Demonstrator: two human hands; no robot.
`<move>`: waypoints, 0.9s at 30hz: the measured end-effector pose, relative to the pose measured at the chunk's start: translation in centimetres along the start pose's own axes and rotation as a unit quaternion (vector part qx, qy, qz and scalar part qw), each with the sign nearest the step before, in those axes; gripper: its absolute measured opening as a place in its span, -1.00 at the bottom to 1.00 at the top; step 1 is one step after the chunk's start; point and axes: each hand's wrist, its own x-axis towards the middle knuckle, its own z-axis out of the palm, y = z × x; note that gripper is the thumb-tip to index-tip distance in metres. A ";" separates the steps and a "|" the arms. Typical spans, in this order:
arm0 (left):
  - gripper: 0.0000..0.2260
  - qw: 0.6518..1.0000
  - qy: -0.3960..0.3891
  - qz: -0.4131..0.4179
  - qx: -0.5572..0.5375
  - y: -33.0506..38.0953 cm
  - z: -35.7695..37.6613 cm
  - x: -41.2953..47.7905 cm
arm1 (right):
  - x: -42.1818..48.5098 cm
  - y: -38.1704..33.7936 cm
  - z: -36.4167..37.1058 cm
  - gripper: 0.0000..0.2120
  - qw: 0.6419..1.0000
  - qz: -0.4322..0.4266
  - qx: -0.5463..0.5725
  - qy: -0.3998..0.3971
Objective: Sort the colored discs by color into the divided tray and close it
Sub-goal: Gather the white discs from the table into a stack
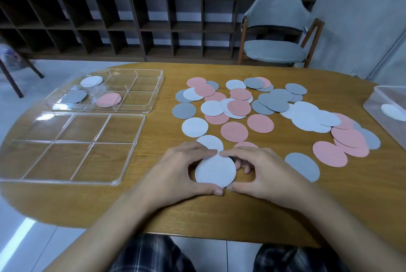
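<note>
My left hand (175, 168) and my right hand (261, 170) together hold a small stack of white discs (215, 171) just above the wooden table, fingers and thumbs curled round its rim. Pink, grey and white discs (241, 104) lie scattered over the middle and right of the table. The clear divided tray (140, 104) stands at the back left, holding one white disc (91, 81), one grey disc (73, 96) and one pink disc (109, 100) in separate compartments. Its clear lid (72, 148) lies flat in front of it.
A clear plastic bin (373, 100) with a white disc inside sits at the table's right edge. A grey chair (276, 29) stands behind the table. Dark cubby shelves line the back wall. The table's near edge runs just below my forearms.
</note>
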 end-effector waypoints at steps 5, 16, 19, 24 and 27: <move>-0.31 0.999 0.026 -0.026 -0.018 -0.4 0.0 -0.8 | -0.4 -0.3 0.1 -0.22 1.000 0.019 0.007 -0.015; -0.42 0.998 0.048 0.045 -0.006 -1.1 1.2 1.4 | 0.3 1.7 -0.5 -0.23 1.000 -0.005 -0.022 -0.006; -0.65 0.993 0.117 0.034 -0.007 -2.0 -0.5 1.8 | 0.4 2.2 0.1 -0.20 1.000 -0.004 -0.019 0.010; -0.61 0.996 -0.015 0.047 0.073 -3.8 -0.8 3.4 | 0.3 2.5 0.6 -0.23 0.999 -0.016 -0.032 0.026; -0.69 0.992 -0.044 0.048 0.106 -4.5 -1.1 3.7 | 0.3 2.6 0.7 -0.27 0.999 -0.024 -0.031 0.030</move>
